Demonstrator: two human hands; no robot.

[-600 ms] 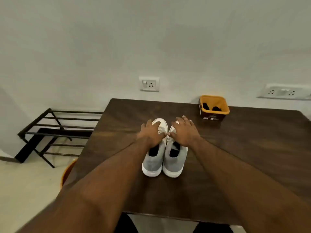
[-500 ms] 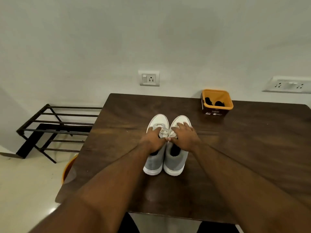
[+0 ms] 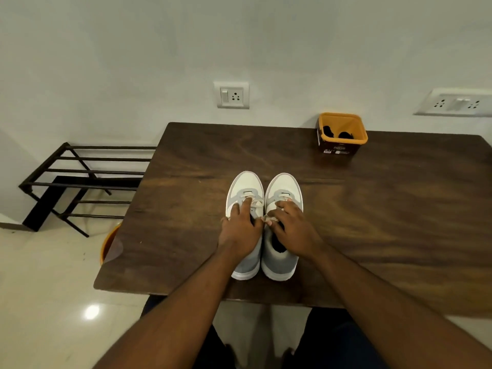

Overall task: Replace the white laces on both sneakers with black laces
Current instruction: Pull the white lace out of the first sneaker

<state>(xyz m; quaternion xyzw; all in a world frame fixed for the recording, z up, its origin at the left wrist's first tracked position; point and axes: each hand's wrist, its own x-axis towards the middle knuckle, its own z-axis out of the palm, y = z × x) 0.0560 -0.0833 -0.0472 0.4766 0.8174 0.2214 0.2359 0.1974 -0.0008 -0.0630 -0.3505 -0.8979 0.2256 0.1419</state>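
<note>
I see both bare forearms reaching forward from the near edge, meeting over the pair of sneakers. The left hand lies on top of the left grey-and-white fabric sneaker, its fingers bent down onto the white laces over the tongue; I cannot tell whether they actually pinch a lace or only press on it. The right hand sits over the right grey-and-white sneaker, with thumb and fingers curled in and pinching a bit of white lace near the gap between the two shoes.

The sneakers stand side by side, touching, toes pointing far, near the middle of the dark brown wooden table. At the far right of the table stands a small orange-rimmed tub with dark sides; two black bundles lie in it, too small for me to confirm as laces. Left of the table is a black metal rack on the pale tiled floor, and an orange round object peeks out from under the table's left edge, mostly hidden.

The hands cover most of the lacing.
</note>
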